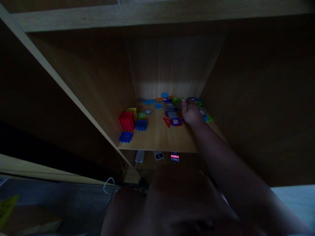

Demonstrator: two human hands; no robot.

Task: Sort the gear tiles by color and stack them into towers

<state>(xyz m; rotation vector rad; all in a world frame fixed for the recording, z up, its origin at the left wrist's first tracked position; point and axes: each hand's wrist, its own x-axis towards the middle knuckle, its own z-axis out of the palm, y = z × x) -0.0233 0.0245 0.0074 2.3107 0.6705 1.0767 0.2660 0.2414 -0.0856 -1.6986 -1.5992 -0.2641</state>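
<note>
A light-brown wooden cabinet (157,16) with an open front fills most of the view; on its wooden shelf board (155,139), near the left wall, stands a block-like stack of red plastic pieces (127,121). The person's bare right forearm (221,150) comes in from well to the right of the red stack. The right hand (192,112) is over a loose heap of flat, notched, multicoloured plastic pieces (171,114), which lies to the right of the red stack. Its thumb points away from the person, beside a green notched piece (176,101); its fingers are too dark to tell how far they are bent or whether they grip anything.

The compartment also holds a yellow notched piece (133,111) just behind the red stack, a dark-blue plastic stack (141,125) just to its right, and a blue lattice-like piece (126,137) in front of it. Light-blue flat pieces (150,102) lie farther back and to its right.

The space under the board, lower than the red stack, contains a long white box (139,156), a white device with a small lit display (158,155) and a dark phone with a lit screen (175,157).
</note>
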